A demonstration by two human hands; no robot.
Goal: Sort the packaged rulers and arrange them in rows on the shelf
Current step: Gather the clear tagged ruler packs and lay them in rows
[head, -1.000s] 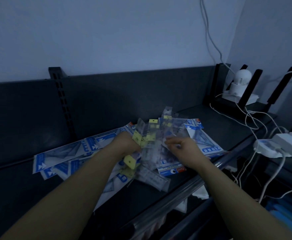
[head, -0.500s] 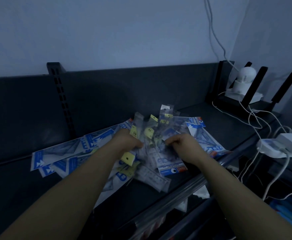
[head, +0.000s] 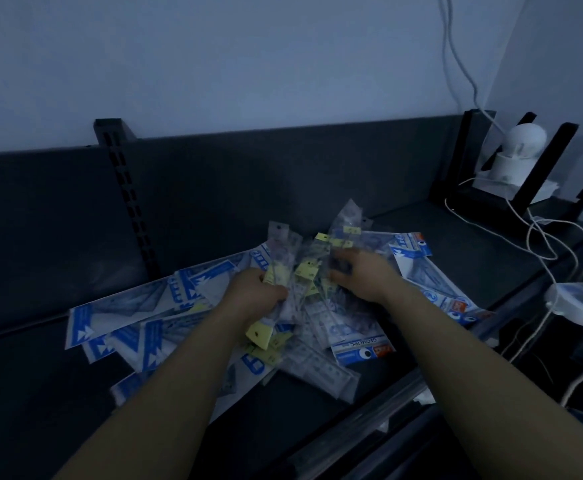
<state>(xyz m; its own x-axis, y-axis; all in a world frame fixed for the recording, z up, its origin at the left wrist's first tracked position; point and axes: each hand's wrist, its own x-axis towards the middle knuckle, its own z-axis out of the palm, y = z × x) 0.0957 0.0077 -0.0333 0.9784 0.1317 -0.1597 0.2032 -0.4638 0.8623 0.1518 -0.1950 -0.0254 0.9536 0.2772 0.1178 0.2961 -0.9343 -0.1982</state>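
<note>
A loose heap of packaged rulers lies on the dark shelf [head: 463, 258]. Clear narrow ruler packs with yellow tags [head: 309, 271] stick up in the middle of the heap. Wide blue-and-white geometry set packs [head: 134, 306] spread out to the left, and more of them [head: 421, 275] lie to the right. My left hand [head: 253, 289] is closed around a bunch of the clear yellow-tagged packs. My right hand [head: 359, 271] rests on the heap just right of them, its fingers curled into the clear packs; their tips are hidden.
A slotted upright [head: 127, 192] divides the shelf's back panel. At the far right stand a white round camera [head: 522, 147] and black router antennas [head: 546, 161]. White cables [head: 542, 244] trail to a white adapter [head: 581, 303] at the shelf's front edge.
Both hands have moved slightly farther into the heap, the right hand shifting up and back over the clear packs. The view has tilted a little.
</note>
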